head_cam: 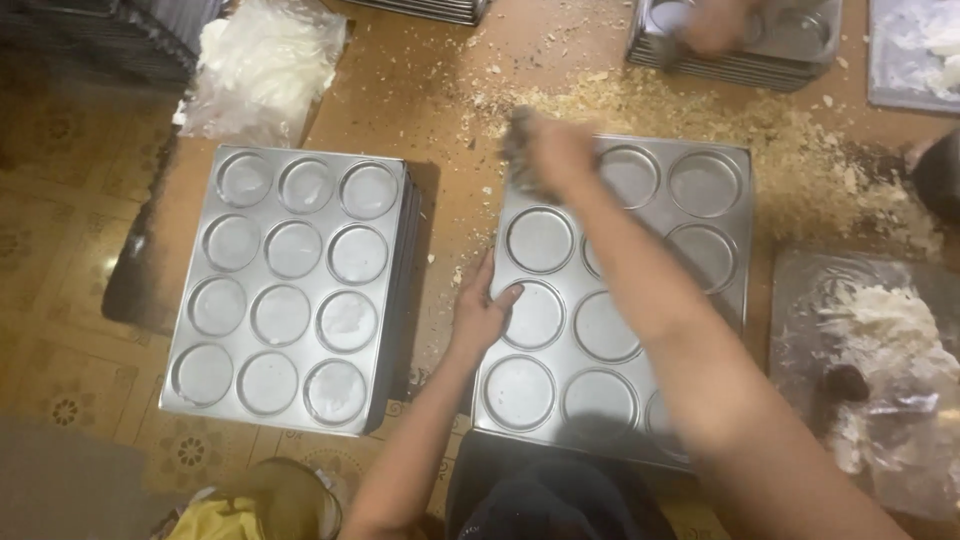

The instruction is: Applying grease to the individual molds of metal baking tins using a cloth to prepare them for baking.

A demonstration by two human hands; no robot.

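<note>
A metal baking tray [725,200] with round cups lies in front of me on a brown board. My left hand [483,305] rests flat on its left edge, thumb over the rim of a middle cup. My right hand [548,152] reaches across to the tray's far left corner cup and is blurred; it grips a dark wad or brush that I cannot make out clearly. To the left stands a stack of the same trays [290,285], the top one with shiny cups.
Crumbs [800,130] are strewn over the board behind the tray. A clear bag of white material [262,65] lies far left. Plastic with white paste [880,330] sits at right. Another person's hand [715,25] is over a far tray stack [790,45].
</note>
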